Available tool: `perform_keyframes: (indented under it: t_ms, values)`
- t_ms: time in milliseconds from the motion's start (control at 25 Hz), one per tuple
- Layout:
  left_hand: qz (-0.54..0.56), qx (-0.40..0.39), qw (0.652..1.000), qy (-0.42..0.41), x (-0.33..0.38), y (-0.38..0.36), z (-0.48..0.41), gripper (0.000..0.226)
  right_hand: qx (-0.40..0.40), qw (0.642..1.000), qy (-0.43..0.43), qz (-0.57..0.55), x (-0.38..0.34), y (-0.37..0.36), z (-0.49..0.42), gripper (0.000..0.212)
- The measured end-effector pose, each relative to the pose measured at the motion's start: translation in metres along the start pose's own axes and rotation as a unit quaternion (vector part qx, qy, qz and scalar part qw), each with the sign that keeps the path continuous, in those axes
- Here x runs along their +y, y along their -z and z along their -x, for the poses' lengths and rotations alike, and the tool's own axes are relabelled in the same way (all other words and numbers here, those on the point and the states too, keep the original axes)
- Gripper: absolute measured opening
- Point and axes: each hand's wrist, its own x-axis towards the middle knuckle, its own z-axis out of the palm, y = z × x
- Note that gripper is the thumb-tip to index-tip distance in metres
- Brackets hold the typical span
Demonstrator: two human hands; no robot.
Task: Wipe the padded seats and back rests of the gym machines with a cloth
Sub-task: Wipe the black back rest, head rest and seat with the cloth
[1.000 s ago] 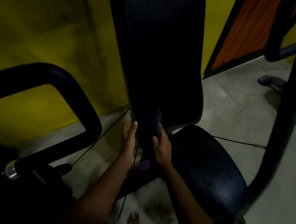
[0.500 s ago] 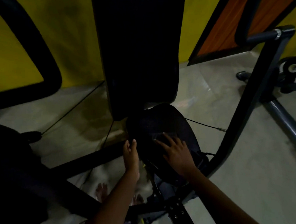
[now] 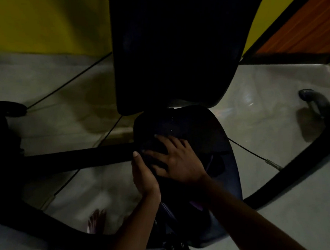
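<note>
A black padded seat (image 3: 195, 124) sits below a tall black padded back rest (image 3: 176, 48). My right hand (image 3: 175, 160) lies flat with spread fingers on a dark cloth (image 3: 216, 162) spread over the seat. A purple bit of the cloth (image 3: 196, 205) shows under my right forearm. My left hand (image 3: 142, 173) rests against the seat's left edge with its fingers straight. The scene is dim, so the cloth's outline is hard to make out.
Black frame bars (image 3: 77, 158) and thin cables (image 3: 70, 82) cross the grey floor on the left. A curved black arm (image 3: 300, 168) of the machine rises at right. A yellow wall (image 3: 51, 15) and an orange door (image 3: 309, 29) stand behind. My bare foot (image 3: 96, 220) shows below.
My right hand came down from the back rest's lower edge onto the seat with the cloth. It has since slid left across the seat. My left hand moved to the seat's edge.
</note>
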Motion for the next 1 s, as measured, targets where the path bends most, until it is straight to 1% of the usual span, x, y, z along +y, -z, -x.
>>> perform_keyframes:
  t_ms: [40, 120, 160, 200, 240, 280, 360, 440, 480, 520, 600, 720, 840, 880, 920, 960, 1000]
  values:
    - [-0.029, 0.011, 0.999, -0.022, -0.001, -0.001, -0.001, 0.087, 0.002, 1.000, -0.011, -0.011, 0.009, -0.001, -0.014, 0.047]
    - [-0.084, 0.029, 0.994, -0.062, -0.001, -0.004, -0.003, 0.069, -0.008, 0.997, -0.071, -0.042, 0.024, 0.003, -0.042, 0.048]
    - [-0.107, 0.038, 0.991, -0.072, 0.000, -0.005, -0.003, 0.064, -0.014, 0.993, -0.099, -0.056, 0.028, 0.007, -0.049, 0.049]
    - [-0.122, 0.044, 0.989, -0.076, 0.001, -0.006, -0.003, 0.061, -0.010, 0.992, -0.106, -0.066, 0.028, 0.008, -0.049, 0.049]
    - [-0.128, 0.047, 0.988, -0.073, 0.001, -0.006, -0.003, 0.061, 0.002, 0.994, -0.089, -0.068, 0.023, 0.009, -0.040, 0.047]
    - [-0.121, 0.049, 0.989, -0.065, -0.002, -0.005, -0.005, 0.061, 0.007, 0.997, -0.050, -0.060, 0.014, 0.010, -0.025, 0.044]
    - [-0.066, 0.042, 0.996, -0.044, -0.005, -0.004, -0.004, 0.068, -0.009, 0.999, 0.037, -0.039, -0.005, 0.010, 0.006, 0.047]
    - [-0.029, 0.030, 0.998, -0.039, -0.005, -0.004, -0.004, 0.083, -0.019, 0.997, 0.065, -0.039, -0.010, 0.007, 0.005, 0.048]
    - [-0.033, 0.024, 0.998, -0.042, -0.005, -0.003, -0.004, 0.088, -0.020, 0.996, 0.075, -0.042, -0.007, 0.005, -0.008, 0.044]
    - [-0.050, 0.019, 0.997, -0.048, -0.004, -0.002, -0.004, 0.087, -0.017, 0.995, 0.086, -0.040, -0.004, 0.002, -0.023, 0.042]
    - [-0.113, 0.011, 0.991, -0.076, 0.006, -0.001, -0.011, 0.073, -0.020, 0.994, 0.093, -0.047, 0.004, -0.003, -0.054, 0.040]
    - [-0.213, 0.011, 0.969, -0.124, 0.036, -0.011, -0.035, 0.072, -0.014, 0.997, 0.045, -0.062, 0.022, -0.007, -0.084, 0.046]
    - [-0.292, 0.002, 0.945, -0.146, 0.061, -0.034, -0.054, 0.070, -0.064, 0.995, -0.043, -0.065, 0.055, -0.004, -0.097, 0.065]
    - [-0.317, 0.011, 0.936, -0.154, 0.063, -0.041, -0.054, 0.070, -0.073, 0.992, -0.081, -0.063, 0.070, -0.004, -0.097, 0.072]
    - [-0.338, 0.024, 0.926, -0.163, 0.062, -0.044, -0.053, 0.069, -0.066, 0.989, -0.117, -0.063, 0.081, -0.005, -0.095, 0.076]
    - [-0.357, 0.037, 0.918, -0.170, 0.061, -0.045, -0.052, 0.069, -0.058, 0.986, -0.145, -0.059, 0.087, -0.004, -0.093, 0.077]
    - [-0.370, 0.047, 0.911, -0.173, 0.059, -0.044, -0.051, 0.068, -0.058, 0.985, -0.153, -0.048, 0.087, -0.007, -0.094, 0.075]
